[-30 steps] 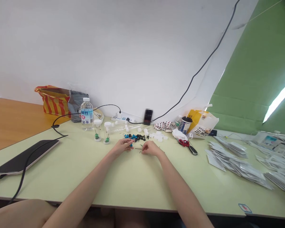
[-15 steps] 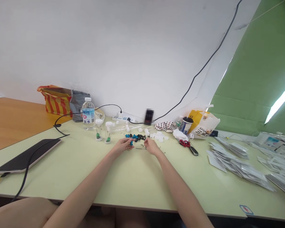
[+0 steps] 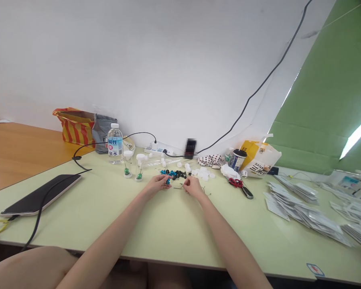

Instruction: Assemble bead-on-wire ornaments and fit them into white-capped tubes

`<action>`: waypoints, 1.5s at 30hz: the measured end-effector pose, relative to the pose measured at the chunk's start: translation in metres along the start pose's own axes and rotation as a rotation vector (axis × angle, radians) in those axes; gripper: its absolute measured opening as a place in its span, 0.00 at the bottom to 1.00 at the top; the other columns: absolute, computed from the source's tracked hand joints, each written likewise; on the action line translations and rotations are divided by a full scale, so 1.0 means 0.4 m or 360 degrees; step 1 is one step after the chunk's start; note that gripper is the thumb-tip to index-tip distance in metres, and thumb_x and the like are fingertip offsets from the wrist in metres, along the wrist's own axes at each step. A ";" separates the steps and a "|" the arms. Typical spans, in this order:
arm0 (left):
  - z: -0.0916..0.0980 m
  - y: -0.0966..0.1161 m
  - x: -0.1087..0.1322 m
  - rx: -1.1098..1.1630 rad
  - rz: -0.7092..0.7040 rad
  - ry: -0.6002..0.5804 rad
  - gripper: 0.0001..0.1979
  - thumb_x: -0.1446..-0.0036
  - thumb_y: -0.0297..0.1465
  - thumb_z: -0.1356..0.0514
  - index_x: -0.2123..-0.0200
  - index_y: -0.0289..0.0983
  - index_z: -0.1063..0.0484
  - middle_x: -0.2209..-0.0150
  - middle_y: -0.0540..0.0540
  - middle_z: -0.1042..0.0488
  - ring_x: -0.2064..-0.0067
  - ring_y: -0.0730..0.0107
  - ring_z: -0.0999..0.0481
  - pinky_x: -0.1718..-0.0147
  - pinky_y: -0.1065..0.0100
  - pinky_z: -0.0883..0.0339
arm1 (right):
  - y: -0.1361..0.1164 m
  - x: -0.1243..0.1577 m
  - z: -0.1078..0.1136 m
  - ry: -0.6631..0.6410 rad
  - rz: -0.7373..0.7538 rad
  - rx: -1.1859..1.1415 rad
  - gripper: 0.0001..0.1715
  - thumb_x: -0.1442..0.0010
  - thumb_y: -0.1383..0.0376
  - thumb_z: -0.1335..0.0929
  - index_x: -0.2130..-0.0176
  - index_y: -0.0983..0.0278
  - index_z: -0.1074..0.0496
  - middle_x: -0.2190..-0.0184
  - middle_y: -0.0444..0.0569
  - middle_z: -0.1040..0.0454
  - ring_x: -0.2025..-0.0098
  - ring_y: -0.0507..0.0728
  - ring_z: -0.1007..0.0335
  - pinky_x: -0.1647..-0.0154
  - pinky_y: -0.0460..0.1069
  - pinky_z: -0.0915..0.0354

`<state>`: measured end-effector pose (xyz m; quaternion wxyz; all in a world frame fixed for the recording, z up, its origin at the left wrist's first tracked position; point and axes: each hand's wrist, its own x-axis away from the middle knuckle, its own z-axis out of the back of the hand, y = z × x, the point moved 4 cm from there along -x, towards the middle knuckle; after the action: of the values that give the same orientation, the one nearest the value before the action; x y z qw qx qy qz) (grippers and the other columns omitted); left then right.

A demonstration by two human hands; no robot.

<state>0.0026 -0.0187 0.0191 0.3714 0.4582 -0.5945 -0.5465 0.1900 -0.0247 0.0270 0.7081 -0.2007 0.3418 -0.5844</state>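
Observation:
Between the fingertips of my left hand is a small shiny blue bead-like piece. My right hand is closed in a pinch low over the table, just right of it, beside a few thin stem-like pieces; what its fingertips hold is too small to make out. Behind both hands lies a pile of small black pieces with several blue ones at its left. White round caps are scattered to the right of the pile. Two clear tubes with white caps, a left tube and a right tube, stand upright with green pieces inside.
A water bottle and a tablet-like device with a cable are on the left. Right of my hands lie red-handled scissors, a black key fob, a cup, a paper bag and stacked white packets.
The whole view has shifted slightly, so things appear a little further right. My hands keep nearly the same pose, the blue piece still in my left fingers.

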 end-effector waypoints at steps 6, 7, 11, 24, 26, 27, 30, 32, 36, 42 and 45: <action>0.001 -0.001 0.001 -0.0032 0.0016 -0.0019 0.26 0.56 0.46 0.37 0.61 0.31 0.28 0.74 0.45 0.27 0.69 0.69 0.25 0.65 0.67 0.33 | -0.011 -0.001 0.000 -0.0078 0.0066 0.0311 0.15 0.56 0.78 0.34 0.67 0.64 0.27 0.74 0.46 0.27 0.69 0.53 0.32 0.68 0.45 0.41; 0.001 0.000 0.001 -0.0034 0.0017 -0.0020 0.26 0.57 0.46 0.37 0.61 0.31 0.28 0.74 0.45 0.27 0.70 0.69 0.25 0.65 0.67 0.33 | -0.011 -0.003 -0.001 -0.0082 0.0062 0.0348 0.17 0.55 0.78 0.34 0.64 0.64 0.27 0.71 0.48 0.26 0.67 0.54 0.31 0.67 0.45 0.41; 0.001 0.001 0.001 -0.0053 0.0015 -0.0018 0.26 0.58 0.47 0.37 0.61 0.32 0.28 0.74 0.45 0.27 0.69 0.68 0.25 0.66 0.67 0.33 | -0.013 -0.019 -0.014 -0.0044 0.0028 0.0460 0.19 0.51 0.78 0.35 0.59 0.67 0.26 0.62 0.56 0.26 0.59 0.58 0.30 0.60 0.46 0.40; 0.005 -0.016 -0.008 -0.0060 0.0013 -0.0078 0.25 0.54 0.46 0.39 0.60 0.32 0.29 0.74 0.44 0.26 0.69 0.69 0.25 0.66 0.67 0.33 | -0.018 -0.028 -0.049 -0.0089 -0.0054 0.0581 0.15 0.48 0.75 0.36 0.63 0.66 0.24 0.62 0.56 0.25 0.57 0.58 0.30 0.58 0.46 0.39; 0.006 -0.019 -0.011 -0.0060 0.0008 -0.0084 0.25 0.54 0.46 0.39 0.59 0.32 0.29 0.74 0.44 0.26 0.69 0.69 0.25 0.66 0.67 0.33 | -0.017 -0.029 -0.049 -0.0097 -0.0048 0.0585 0.15 0.49 0.75 0.36 0.63 0.66 0.24 0.62 0.55 0.24 0.57 0.58 0.30 0.58 0.45 0.39; 0.006 -0.019 -0.011 -0.0060 0.0004 -0.0086 0.25 0.54 0.46 0.39 0.59 0.33 0.29 0.73 0.44 0.26 0.69 0.69 0.25 0.65 0.67 0.33 | -0.016 -0.030 -0.050 -0.0101 -0.0045 0.0587 0.15 0.49 0.75 0.36 0.63 0.66 0.24 0.62 0.55 0.24 0.57 0.58 0.30 0.58 0.45 0.39; 0.005 -0.019 -0.011 -0.0064 0.0002 -0.0089 0.26 0.54 0.47 0.39 0.59 0.33 0.29 0.74 0.45 0.26 0.69 0.69 0.25 0.66 0.67 0.33 | -0.014 -0.031 -0.051 -0.0104 -0.0045 0.0592 0.14 0.50 0.75 0.35 0.64 0.65 0.23 0.63 0.54 0.24 0.58 0.57 0.30 0.58 0.45 0.40; 0.004 -0.017 -0.010 -0.0069 0.0011 -0.0080 0.26 0.55 0.47 0.39 0.60 0.32 0.29 0.74 0.44 0.26 0.70 0.69 0.25 0.66 0.67 0.33 | -0.013 -0.031 -0.051 -0.0103 -0.0043 0.0594 0.14 0.50 0.76 0.35 0.65 0.65 0.23 0.64 0.54 0.24 0.58 0.57 0.30 0.58 0.45 0.40; 0.004 -0.015 -0.008 -0.0066 0.0010 -0.0064 0.26 0.56 0.47 0.39 0.60 0.32 0.29 0.74 0.44 0.26 0.70 0.69 0.25 0.66 0.67 0.33 | -0.016 -0.028 -0.049 -0.0097 -0.0024 0.0590 0.14 0.51 0.76 0.35 0.67 0.65 0.23 0.66 0.54 0.24 0.60 0.58 0.29 0.60 0.46 0.40; 0.006 -0.018 -0.010 -0.0049 0.0013 -0.0067 0.26 0.56 0.47 0.39 0.60 0.33 0.28 0.74 0.44 0.26 0.70 0.69 0.25 0.66 0.67 0.33 | -0.026 -0.026 -0.048 -0.0076 0.0001 0.0581 0.12 0.52 0.77 0.34 0.69 0.64 0.24 0.69 0.53 0.24 0.62 0.58 0.30 0.62 0.47 0.39; 0.006 -0.020 -0.011 -0.0039 0.0015 -0.0077 0.26 0.55 0.47 0.39 0.60 0.33 0.28 0.74 0.44 0.26 0.70 0.69 0.25 0.65 0.67 0.33 | -0.027 -0.026 -0.049 -0.0072 0.0010 0.0580 0.12 0.52 0.77 0.34 0.70 0.65 0.24 0.69 0.54 0.25 0.63 0.58 0.30 0.62 0.47 0.40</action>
<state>0.0028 -0.0136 0.0111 0.3652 0.4374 -0.5987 -0.5629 0.1675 -0.0151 0.0235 0.7421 -0.0809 0.2150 -0.6297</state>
